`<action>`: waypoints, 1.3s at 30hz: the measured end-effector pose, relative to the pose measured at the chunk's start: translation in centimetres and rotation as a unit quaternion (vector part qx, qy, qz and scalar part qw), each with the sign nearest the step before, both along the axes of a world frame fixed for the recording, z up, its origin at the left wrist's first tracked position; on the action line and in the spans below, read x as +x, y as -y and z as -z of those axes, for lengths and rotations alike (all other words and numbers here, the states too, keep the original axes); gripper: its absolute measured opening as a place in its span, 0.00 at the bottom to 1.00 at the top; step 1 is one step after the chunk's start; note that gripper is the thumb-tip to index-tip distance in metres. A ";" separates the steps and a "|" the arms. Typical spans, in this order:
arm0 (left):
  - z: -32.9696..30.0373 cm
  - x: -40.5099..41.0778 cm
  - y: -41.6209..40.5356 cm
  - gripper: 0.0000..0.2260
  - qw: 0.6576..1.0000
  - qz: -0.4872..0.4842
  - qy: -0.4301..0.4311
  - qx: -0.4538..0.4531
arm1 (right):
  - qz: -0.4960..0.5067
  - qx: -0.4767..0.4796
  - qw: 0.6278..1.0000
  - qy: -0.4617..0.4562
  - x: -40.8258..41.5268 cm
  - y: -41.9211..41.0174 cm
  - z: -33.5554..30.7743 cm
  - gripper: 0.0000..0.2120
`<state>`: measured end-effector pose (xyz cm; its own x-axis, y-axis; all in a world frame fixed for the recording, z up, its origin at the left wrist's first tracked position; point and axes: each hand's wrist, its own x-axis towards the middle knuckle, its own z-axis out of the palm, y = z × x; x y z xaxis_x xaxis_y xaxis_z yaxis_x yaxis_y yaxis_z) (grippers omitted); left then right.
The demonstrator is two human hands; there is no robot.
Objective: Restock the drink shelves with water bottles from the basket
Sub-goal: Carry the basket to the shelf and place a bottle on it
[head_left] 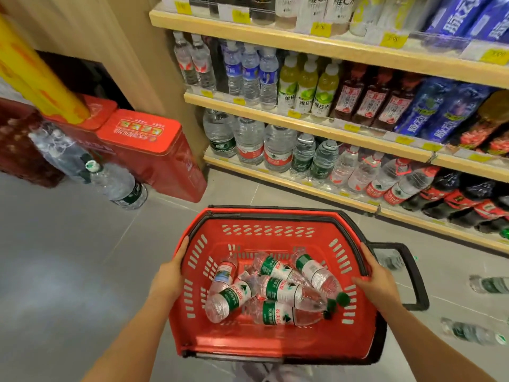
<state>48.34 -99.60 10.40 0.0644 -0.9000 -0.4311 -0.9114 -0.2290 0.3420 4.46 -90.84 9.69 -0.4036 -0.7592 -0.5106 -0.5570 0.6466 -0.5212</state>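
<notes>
A red plastic basket [275, 337] with slotted walls is held in the lower centre of the frame. Its left rim is gripped by the left hand [168, 279] and its right rim by the right hand [378, 282]. Inside, clear water bottles [278, 292] with green-and-white labels are lying in a heap. The drink shelves [303, 124] are seen at upper right.

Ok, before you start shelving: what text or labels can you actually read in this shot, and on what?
"维B水": yellow-green bottles on the second shelf.
"脉动": blue bottles, same shelf.
"维C水", partly cut off: white bottles on the top shelf.
"农夫山泉", partly legible: green-labelled water bottles in the red basket.
Yellow price tags: too blurred.
Red tin lid print: unreadable.
</notes>
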 end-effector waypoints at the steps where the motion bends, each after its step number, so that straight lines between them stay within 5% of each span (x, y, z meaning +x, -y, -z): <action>1: 0.3 0.5 2.4 0.37 1.000 0.015 0.003 -0.007 | 0.006 0.002 1.000 -0.001 0.9 1.6 -0.2 0.36; 11: 7.5 2.6 23.0 0.39 0.997 0.069 0.003 0.017 | 0.048 -0.017 0.998 -0.026 5.0 17.2 4.5 0.39; 25: 27.1 4.7 41.4 0.42 0.995 0.095 0.000 -0.008 | 0.093 -0.032 0.993 -0.060 7.8 31.7 25.3 0.40; 32: 27.7 4.7 44.4 0.37 0.991 0.114 0.016 -0.063 | 0.118 -0.054 0.987 -0.093 8.8 33.6 26.2 0.43; 39: 25.5 3.8 44.5 0.37 0.985 0.152 0.067 -0.044 | 0.110 0.021 0.993 -0.049 9.3 34.1 23.1 0.41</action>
